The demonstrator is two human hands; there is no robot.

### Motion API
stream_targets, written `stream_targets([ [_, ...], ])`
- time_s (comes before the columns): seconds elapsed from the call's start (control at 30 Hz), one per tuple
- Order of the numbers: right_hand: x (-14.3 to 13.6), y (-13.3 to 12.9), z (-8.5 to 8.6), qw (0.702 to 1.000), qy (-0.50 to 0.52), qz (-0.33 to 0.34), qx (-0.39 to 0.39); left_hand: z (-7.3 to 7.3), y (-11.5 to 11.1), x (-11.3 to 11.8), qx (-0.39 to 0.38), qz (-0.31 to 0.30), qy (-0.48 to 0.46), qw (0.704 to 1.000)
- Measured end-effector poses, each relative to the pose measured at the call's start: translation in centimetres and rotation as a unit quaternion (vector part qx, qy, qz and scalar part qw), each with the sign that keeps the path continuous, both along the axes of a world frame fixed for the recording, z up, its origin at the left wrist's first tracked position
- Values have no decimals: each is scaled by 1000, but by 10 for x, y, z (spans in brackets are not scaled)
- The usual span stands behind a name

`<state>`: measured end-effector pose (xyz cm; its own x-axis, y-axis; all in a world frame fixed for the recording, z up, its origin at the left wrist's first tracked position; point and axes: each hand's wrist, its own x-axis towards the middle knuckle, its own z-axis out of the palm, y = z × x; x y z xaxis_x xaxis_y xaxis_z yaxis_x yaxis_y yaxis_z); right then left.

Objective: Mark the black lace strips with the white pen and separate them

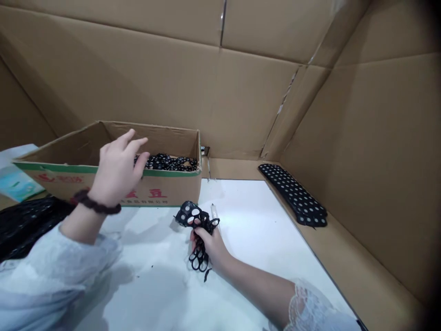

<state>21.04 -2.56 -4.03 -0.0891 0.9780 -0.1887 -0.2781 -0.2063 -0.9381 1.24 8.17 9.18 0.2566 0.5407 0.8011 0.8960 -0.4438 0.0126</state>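
- Bundle of black perforated scraps (203, 220) sits in the right hand (215, 246), above or on the white tabletop (248, 216); I can't tell if its underside touches.
- Right-hand thumb and fingers are closed around its middle. Left hand (119, 165) is apart from it, fingers spread, nothing visible in the grasp, raised by the front edge of the carton (182, 188). Can't tell from my view if it's over the opening.
- Handling, my read: light, limp, floppy. Thin webs between holes look easy to stretch or tear, and loops could snag on each other. Slipperiness: can't judge.
- Hold: I'd take the bunched middle, several layers at once. Single rings look like a weak grip; the broad dotted end looks like a sturdier second choice.
- Axis: crumpled, so only a rough one. It slants from far-left to near-right. Broad end points away and left, toward the carton; ring loops trail toward the wearer. One ring sticks out right, near the pen-like tube (214, 212).
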Motion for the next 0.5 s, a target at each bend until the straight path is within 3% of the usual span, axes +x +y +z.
stream_targets([
  [0.07, 0, 1, 0, 999, 25, -14, -24, -18, -26, 13, 46, -34, -40, 998],
  [0.1, 0, 2, 0, 998, 42, -22, -29, -30, -40, 20, 57, -75, -15, 995],
  [0.13, 1, 3, 0, 997, 61, -31, -32, -42, -53, 26, 25, -146, 60, 987],
  [0.17, 1, 3, 0, 996, 74, -36, -32, -55, -64, 32, -46, -181, 120, 975],
  [0.27, 1, 3, -1, 996, 81, -26, -19, -82, -78, 43, -248, -192, 113, 943],
  [0.37, 1, 1, -1, 998, 67, -6, 1, -91, -76, 48, -396, -191, 36, 898],
  [0.5, 1, -1, 2, 998, 23, 45, 34, -88, -73, 49, -452, -212, -29, 866],
])
